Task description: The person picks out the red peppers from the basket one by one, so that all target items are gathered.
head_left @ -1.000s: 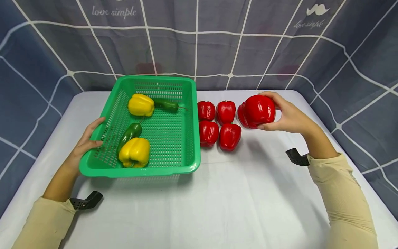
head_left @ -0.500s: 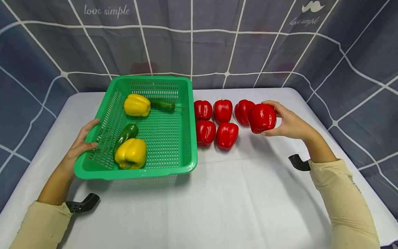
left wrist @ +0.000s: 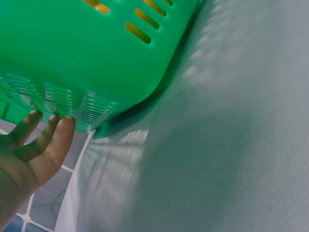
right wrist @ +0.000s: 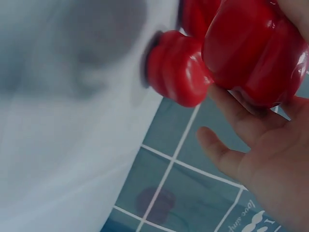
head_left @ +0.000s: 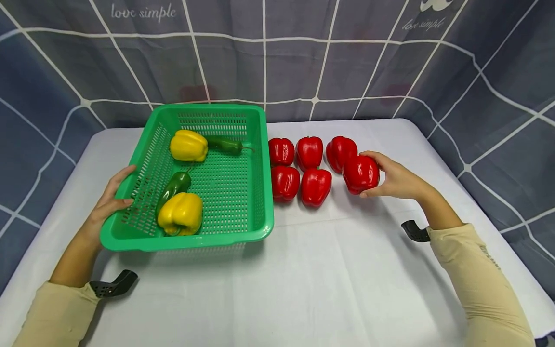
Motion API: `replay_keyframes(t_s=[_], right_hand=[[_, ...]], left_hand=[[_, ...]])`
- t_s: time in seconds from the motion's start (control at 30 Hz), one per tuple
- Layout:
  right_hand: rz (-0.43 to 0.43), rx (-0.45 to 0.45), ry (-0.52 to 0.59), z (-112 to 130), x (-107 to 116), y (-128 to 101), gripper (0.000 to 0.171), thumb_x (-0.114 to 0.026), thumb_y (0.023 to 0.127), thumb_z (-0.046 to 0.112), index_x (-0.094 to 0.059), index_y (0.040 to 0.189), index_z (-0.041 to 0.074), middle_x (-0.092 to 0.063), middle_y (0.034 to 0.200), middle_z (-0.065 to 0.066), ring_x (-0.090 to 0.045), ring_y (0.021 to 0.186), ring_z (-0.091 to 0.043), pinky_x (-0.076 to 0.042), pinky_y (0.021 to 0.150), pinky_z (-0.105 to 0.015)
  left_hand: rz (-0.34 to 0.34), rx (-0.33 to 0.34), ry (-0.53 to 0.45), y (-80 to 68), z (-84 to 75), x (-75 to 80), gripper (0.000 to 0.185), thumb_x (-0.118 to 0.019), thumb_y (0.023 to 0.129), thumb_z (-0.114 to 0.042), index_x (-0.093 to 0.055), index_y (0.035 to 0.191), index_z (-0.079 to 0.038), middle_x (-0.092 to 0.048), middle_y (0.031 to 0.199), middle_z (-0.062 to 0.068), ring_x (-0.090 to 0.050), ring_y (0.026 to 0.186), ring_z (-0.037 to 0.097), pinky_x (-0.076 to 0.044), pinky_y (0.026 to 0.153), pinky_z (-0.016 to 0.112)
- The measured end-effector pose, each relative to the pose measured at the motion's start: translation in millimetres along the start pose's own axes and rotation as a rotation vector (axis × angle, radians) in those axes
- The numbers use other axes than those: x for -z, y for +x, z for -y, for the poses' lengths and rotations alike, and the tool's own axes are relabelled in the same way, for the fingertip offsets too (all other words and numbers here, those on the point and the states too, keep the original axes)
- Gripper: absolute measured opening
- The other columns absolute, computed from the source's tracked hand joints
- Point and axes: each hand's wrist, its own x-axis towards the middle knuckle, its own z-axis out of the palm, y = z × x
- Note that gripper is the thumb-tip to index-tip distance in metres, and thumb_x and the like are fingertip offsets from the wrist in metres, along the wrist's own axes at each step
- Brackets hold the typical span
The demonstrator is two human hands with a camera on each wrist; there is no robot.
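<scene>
My right hand (head_left: 383, 177) grips a red bell pepper (head_left: 360, 173) low over the white tablecloth, at the right end of a group of other red peppers (head_left: 315, 187). In the right wrist view the fingers (right wrist: 231, 116) curl under the held pepper (right wrist: 256, 53), with a second red pepper (right wrist: 176, 67) right beside it. My left hand (head_left: 113, 197) holds the left rim of a green basket (head_left: 262, 193), thumb on the inside. The left wrist view shows my fingers (left wrist: 46, 142) against the basket's outer wall (left wrist: 96, 48).
Two yellow bell peppers (head_left: 188, 145) (head_left: 180, 213) and two green chillies (head_left: 173, 187) (head_left: 223, 144) lie in the basket. Several red peppers stand in two rows just right of it. A blue checked cloth wall (head_left: 303, 58) closes off the back and sides.
My right hand has brought the red pepper down and nearer, from above the back row to beside the front peppers. My left hand has stayed on the basket rim.
</scene>
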Motion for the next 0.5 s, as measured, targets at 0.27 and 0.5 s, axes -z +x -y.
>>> replay_keyframes(t_s=[0.27,0.5], right_hand=[[0.015,-0.012,-0.043,-5.2,-6.0,1.6,0.088,-0.084,0.061,0.021,-0.035,0.134,0.011,-0.045,0.128,-0.008,-0.041,0.118,-0.025,-0.036,0.096,-0.052],[0.026,-0.032,-0.051,-7.8,-11.7,1.6,0.09,-0.084,0.062,0.023,-0.034,0.136,0.012,-0.042,0.132,-0.009,-0.039,0.121,-0.026,-0.034,0.098,-0.053]], left_hand=[[0.012,-0.029,-0.035,1.5,1.7,-0.2,0.067,-0.02,0.086,0.009,-0.016,0.146,-0.019,-0.019,0.14,0.001,-0.04,0.117,0.005,-0.043,0.087,0.014],[0.006,0.027,0.01,-0.4,1.2,1.2,0.066,-0.023,0.088,0.005,-0.013,0.146,-0.024,-0.01,0.144,0.005,-0.036,0.116,0.004,-0.043,0.085,0.013]])
